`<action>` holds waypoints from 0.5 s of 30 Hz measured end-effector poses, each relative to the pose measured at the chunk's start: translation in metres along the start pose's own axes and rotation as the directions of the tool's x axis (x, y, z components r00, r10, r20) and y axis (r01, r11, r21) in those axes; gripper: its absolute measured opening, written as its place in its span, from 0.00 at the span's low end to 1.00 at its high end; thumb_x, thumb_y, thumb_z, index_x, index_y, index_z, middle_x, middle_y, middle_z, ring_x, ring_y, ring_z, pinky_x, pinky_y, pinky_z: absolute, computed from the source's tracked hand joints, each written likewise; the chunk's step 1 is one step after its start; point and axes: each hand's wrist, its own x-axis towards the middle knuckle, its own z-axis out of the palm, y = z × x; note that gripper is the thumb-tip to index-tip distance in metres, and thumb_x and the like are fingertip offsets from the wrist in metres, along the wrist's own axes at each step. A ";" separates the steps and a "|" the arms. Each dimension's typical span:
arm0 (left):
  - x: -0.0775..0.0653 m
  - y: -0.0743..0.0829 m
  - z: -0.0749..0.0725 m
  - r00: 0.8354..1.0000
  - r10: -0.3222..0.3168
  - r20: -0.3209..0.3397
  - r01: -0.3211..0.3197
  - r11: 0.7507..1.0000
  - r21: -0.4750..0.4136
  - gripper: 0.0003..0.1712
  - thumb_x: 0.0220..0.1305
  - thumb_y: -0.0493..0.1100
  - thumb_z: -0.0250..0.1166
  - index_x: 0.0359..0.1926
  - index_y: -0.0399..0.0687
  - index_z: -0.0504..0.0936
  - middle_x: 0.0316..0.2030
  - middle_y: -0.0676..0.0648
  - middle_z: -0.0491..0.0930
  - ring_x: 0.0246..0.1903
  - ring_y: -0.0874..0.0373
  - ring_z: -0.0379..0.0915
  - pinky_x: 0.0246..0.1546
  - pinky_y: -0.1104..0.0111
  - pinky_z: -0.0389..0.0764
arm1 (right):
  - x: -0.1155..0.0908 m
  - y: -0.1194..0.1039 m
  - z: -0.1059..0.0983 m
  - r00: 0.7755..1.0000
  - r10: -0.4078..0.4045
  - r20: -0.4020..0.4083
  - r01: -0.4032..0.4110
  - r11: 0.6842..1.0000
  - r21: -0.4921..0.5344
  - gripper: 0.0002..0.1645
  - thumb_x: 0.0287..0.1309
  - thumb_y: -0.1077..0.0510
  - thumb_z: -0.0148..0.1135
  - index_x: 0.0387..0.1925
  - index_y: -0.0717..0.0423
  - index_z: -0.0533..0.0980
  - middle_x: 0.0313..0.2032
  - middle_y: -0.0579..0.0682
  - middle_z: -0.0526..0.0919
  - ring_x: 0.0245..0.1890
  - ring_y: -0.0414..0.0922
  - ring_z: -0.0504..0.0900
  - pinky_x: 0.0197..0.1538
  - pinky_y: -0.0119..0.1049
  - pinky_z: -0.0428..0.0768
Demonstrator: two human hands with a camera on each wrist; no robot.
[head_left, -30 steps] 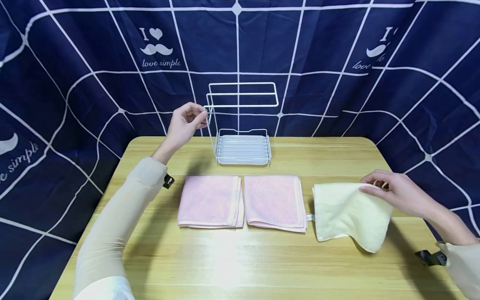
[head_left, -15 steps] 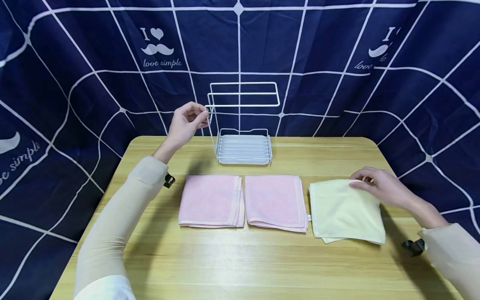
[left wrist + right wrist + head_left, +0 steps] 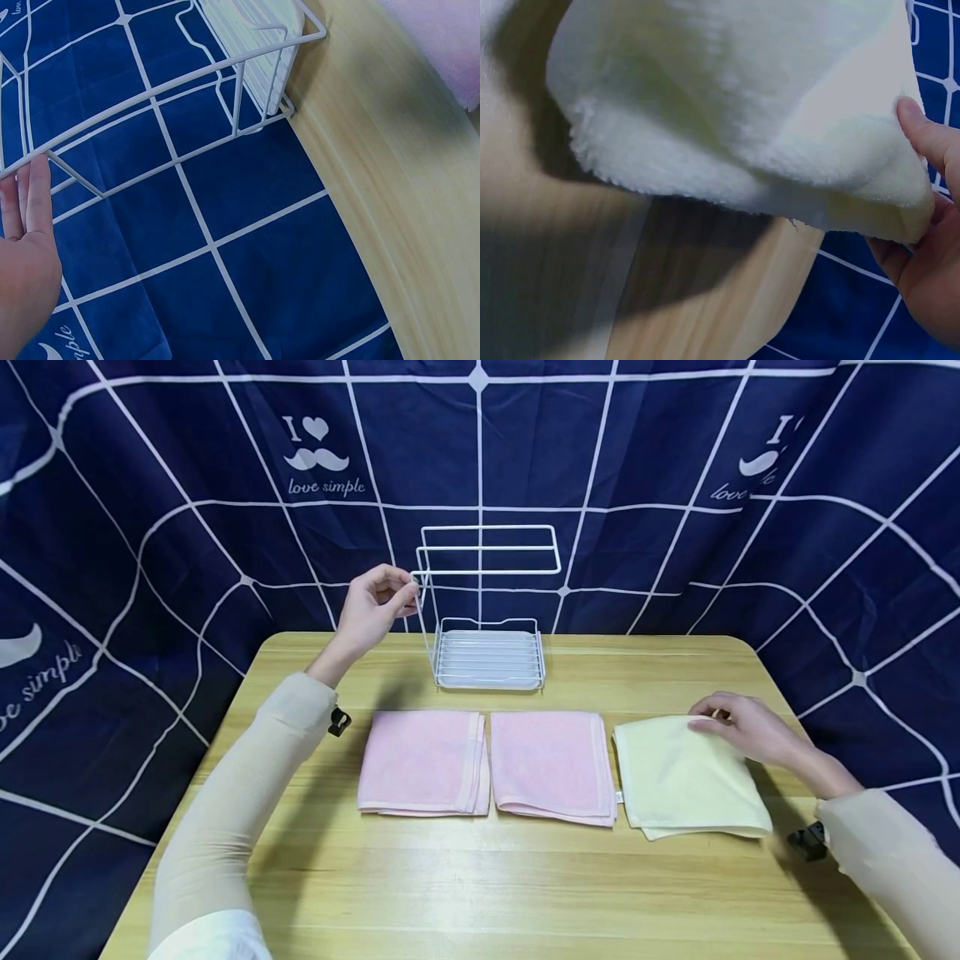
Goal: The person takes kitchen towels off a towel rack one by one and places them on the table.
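In the head view my left hand (image 3: 373,608) pinches the upper left corner of a white wire rack (image 3: 487,572) that stands at the back of the table. The left wrist view has the fingers of this hand (image 3: 28,255) against the rack's wire. A white slatted tray (image 3: 489,660) forms the rack's base. At the right, my right hand (image 3: 750,732) pinches the far edge of a folded pale yellow towel (image 3: 686,781). Its near part hangs slightly rumpled close over the table. From the right wrist, the thumb lies on top of the towel (image 3: 742,112) with fingers beneath.
Two folded pink towels, a left one (image 3: 420,762) and a middle one (image 3: 551,764), lie side by side left of the yellow one. The wooden table (image 3: 450,893) has its back edge against a dark blue curtain (image 3: 637,443) with white lines.
My right hand has moved left with the yellow towel, bringing it nearer the middle pink towel. The yellow towel's drooping near side has spread flatter. The left hand stays on the rack.
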 end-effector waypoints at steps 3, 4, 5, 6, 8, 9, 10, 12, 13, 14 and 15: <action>-0.001 0.002 0.000 1.000 -0.007 -0.002 0.007 1.000 -0.011 0.05 0.75 0.34 0.65 0.45 0.34 0.81 0.32 0.51 0.84 0.33 0.61 0.85 0.44 0.72 0.93 | 0.002 0.004 0.003 1.000 0.011 0.010 -0.011 1.000 -0.005 0.05 0.62 0.61 0.75 0.38 0.50 0.86 0.33 0.42 0.86 0.31 0.26 0.75 0.32 0.21 0.73; -0.001 0.002 0.001 1.000 -0.010 -0.003 0.010 1.000 -0.015 0.03 0.75 0.34 0.65 0.45 0.35 0.81 0.31 0.51 0.84 0.33 0.62 0.85 0.44 0.72 0.93 | 0.003 0.005 0.003 1.000 0.015 0.011 -0.015 1.000 -0.006 0.05 0.62 0.61 0.75 0.38 0.50 0.86 0.34 0.42 0.86 0.31 0.27 0.75 0.32 0.22 0.73; -0.001 0.002 0.001 1.000 -0.013 -0.003 0.013 1.000 -0.022 0.02 0.74 0.33 0.65 0.44 0.36 0.82 0.31 0.51 0.85 0.33 0.61 0.85 0.43 0.73 0.93 | 0.003 0.005 0.004 1.000 0.018 0.012 -0.018 1.000 -0.007 0.04 0.62 0.61 0.74 0.39 0.50 0.86 0.34 0.42 0.86 0.31 0.27 0.75 0.32 0.22 0.74; -0.001 0.002 0.000 1.000 -0.014 -0.003 0.014 1.000 -0.023 0.02 0.74 0.33 0.65 0.44 0.38 0.82 0.31 0.51 0.85 0.32 0.62 0.85 0.43 0.73 0.93 | 0.004 0.006 0.005 1.000 0.020 0.013 -0.020 1.000 -0.008 0.04 0.63 0.61 0.74 0.39 0.50 0.86 0.34 0.43 0.87 0.31 0.27 0.74 0.32 0.23 0.74; -0.001 0.002 0.000 1.000 -0.015 -0.004 0.015 1.000 -0.025 0.01 0.74 0.32 0.65 0.44 0.38 0.82 0.31 0.51 0.85 0.33 0.61 0.85 0.42 0.73 0.93 | 0.005 0.006 0.006 1.000 0.026 0.015 -0.026 1.000 -0.004 0.04 0.63 0.61 0.74 0.39 0.51 0.87 0.34 0.43 0.87 0.31 0.27 0.75 0.32 0.23 0.75; -0.001 0.003 0.000 1.000 -0.016 -0.004 0.016 1.000 -0.025 0.02 0.74 0.32 0.65 0.44 0.37 0.82 0.31 0.51 0.85 0.33 0.60 0.85 0.41 0.73 0.93 | 0.005 0.007 0.007 0.999 0.031 0.016 -0.031 1.000 -0.002 0.03 0.64 0.61 0.74 0.39 0.51 0.87 0.34 0.44 0.87 0.31 0.27 0.75 0.32 0.23 0.75; -0.001 0.003 0.000 1.000 -0.016 -0.003 0.016 1.000 -0.022 0.02 0.74 0.32 0.65 0.44 0.36 0.82 0.31 0.51 0.85 0.33 0.59 0.86 0.41 0.74 0.93 | 0.005 0.007 0.008 0.999 0.035 0.018 -0.035 0.999 0.001 0.03 0.64 0.61 0.74 0.39 0.51 0.87 0.34 0.44 0.87 0.31 0.27 0.75 0.32 0.24 0.75; -0.002 0.004 0.000 1.000 -0.014 -0.006 0.014 1.000 -0.013 0.05 0.74 0.33 0.65 0.45 0.34 0.81 0.31 0.51 0.85 0.33 0.59 0.85 0.41 0.74 0.93 | 0.006 0.007 0.009 0.999 0.047 0.028 -0.047 0.999 0.005 0.03 0.65 0.60 0.73 0.40 0.52 0.87 0.35 0.45 0.88 0.32 0.27 0.75 0.32 0.24 0.76; -0.003 0.003 0.000 1.000 -0.012 -0.008 0.012 1.000 -0.009 0.06 0.74 0.33 0.65 0.46 0.32 0.80 0.31 0.51 0.84 0.33 0.59 0.85 0.42 0.74 0.93 | 0.006 0.007 0.010 0.998 0.058 0.032 -0.058 0.998 0.006 0.03 0.65 0.59 0.73 0.40 0.52 0.87 0.35 0.45 0.88 0.31 0.27 0.76 0.32 0.25 0.77; -0.003 0.003 0.000 1.000 -0.012 -0.011 0.011 1.000 -0.005 0.06 0.74 0.34 0.65 0.46 0.32 0.80 0.31 0.51 0.84 0.33 0.60 0.85 0.42 0.74 0.93 | 0.005 0.007 0.010 0.997 0.069 0.037 -0.069 0.998 0.005 0.03 0.65 0.58 0.73 0.40 0.52 0.87 0.35 0.45 0.88 0.31 0.28 0.76 0.32 0.25 0.77; -0.003 0.003 0.000 1.000 -0.010 -0.016 0.010 1.000 0.002 0.07 0.75 0.34 0.65 0.46 0.31 0.80 0.31 0.52 0.84 0.32 0.60 0.84 0.42 0.75 0.92 | 0.005 0.006 0.010 0.996 0.080 0.042 -0.080 0.997 0.003 0.04 0.66 0.58 0.73 0.41 0.52 0.87 0.36 0.46 0.88 0.31 0.28 0.76 0.32 0.25 0.77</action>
